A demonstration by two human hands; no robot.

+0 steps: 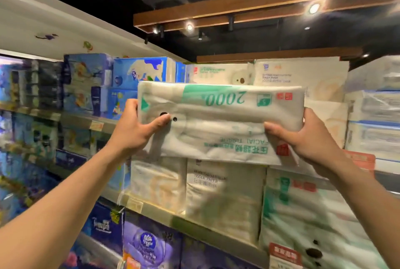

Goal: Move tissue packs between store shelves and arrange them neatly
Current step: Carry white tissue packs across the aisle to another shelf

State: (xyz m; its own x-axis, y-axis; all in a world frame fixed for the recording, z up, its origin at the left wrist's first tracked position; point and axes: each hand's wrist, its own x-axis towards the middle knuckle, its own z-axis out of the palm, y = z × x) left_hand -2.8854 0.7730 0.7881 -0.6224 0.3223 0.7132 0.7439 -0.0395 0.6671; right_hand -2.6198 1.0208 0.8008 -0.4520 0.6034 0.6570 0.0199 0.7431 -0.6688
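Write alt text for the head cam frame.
A left hand and a right hand grip a white-and-green tissue pack by its ends, print upside down, held up before store shelves. White packs stand behind it, blue packs to the left.

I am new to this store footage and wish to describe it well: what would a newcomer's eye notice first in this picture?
First, the large white plastic-wrapped tissue pack with a green band, held upside down at the centre, its ends gripped by the left hand and the right hand. Next, the bright blue tissue packs on the upper-left shelf, and the purple flower-printed pack at the bottom.
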